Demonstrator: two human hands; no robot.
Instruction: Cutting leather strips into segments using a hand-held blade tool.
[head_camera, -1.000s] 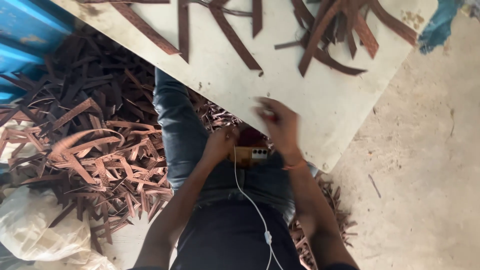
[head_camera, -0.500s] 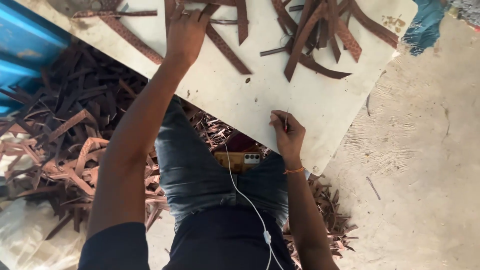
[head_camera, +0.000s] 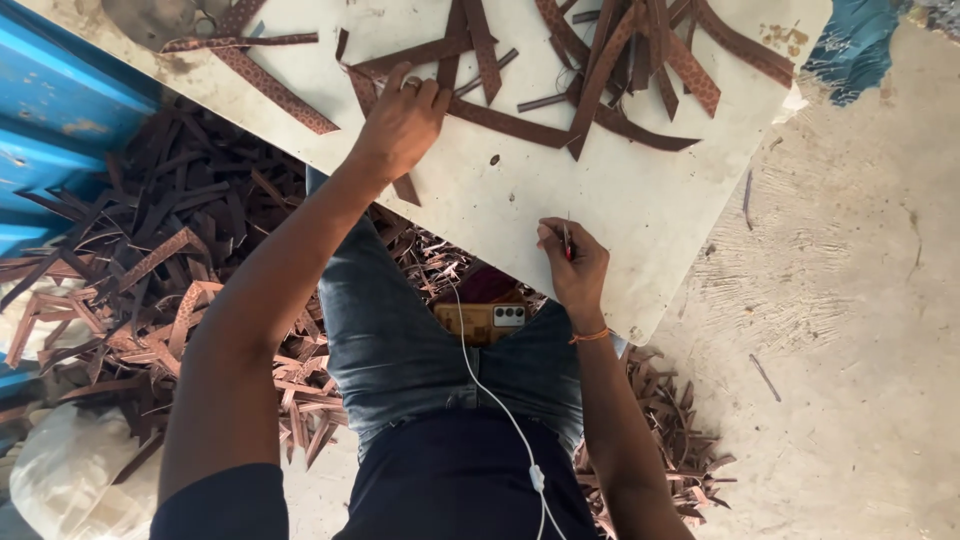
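Surface: a white bench (head_camera: 620, 215), scuffed and stained, set across the person's lap above a bare concrete floor (head_camera: 850, 330). A blue panel (head_camera: 60, 120) stands at far left; a white sack (head_camera: 70, 480) lies at lower left; teal cloth (head_camera: 850, 45) at upper right.

Count: brown strips on the bench cannot be counted exactly, as they overlap; roughly two lie apart at upper left, and well over a dozen are piled at top centre and right. Scrap offcuts (head_camera: 150, 270) on the floor, left of the legs, are too many to count; a smaller heap (head_camera: 670, 440) lies at right. One phone (head_camera: 490, 320) rests on the lap, with one white cable (head_camera: 500, 410) running down from it.

Left hand (head_camera: 400, 125): reached onto the bench, fingers curled loosely, pressing on a dark strip (head_camera: 500, 118) at the near edge of the pile.

Right hand (head_camera: 572, 265): at the bench's near edge, closed round a small red tool (head_camera: 567, 240), its tip pointing up.
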